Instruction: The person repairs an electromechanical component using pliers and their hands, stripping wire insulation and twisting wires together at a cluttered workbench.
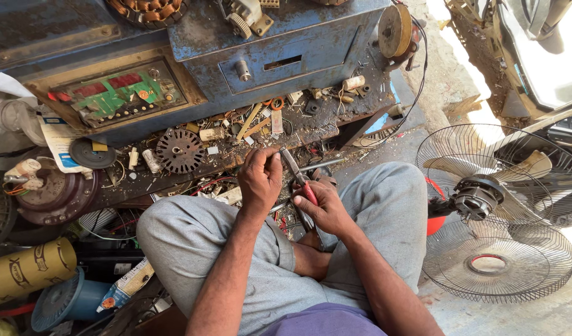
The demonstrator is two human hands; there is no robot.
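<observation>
Head view shows me both hands above my lap, in front of the cluttered blue table [360,106]. My right hand [326,208] is closed around the red handles of the pliers [296,175], whose tip points up to the left hand [260,180]. My left hand pinches something small with its fingertips; I cannot tell what. Beside my right knee lies a fan with wire guard [494,199].

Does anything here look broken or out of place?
Yes. The fan on the right lies dismantled on the floor, its front grille off and lying beside it. The bench is strewn with loose parts and scraps, among them a toothed disc. The right hand holds pliers beside the left hand.
</observation>
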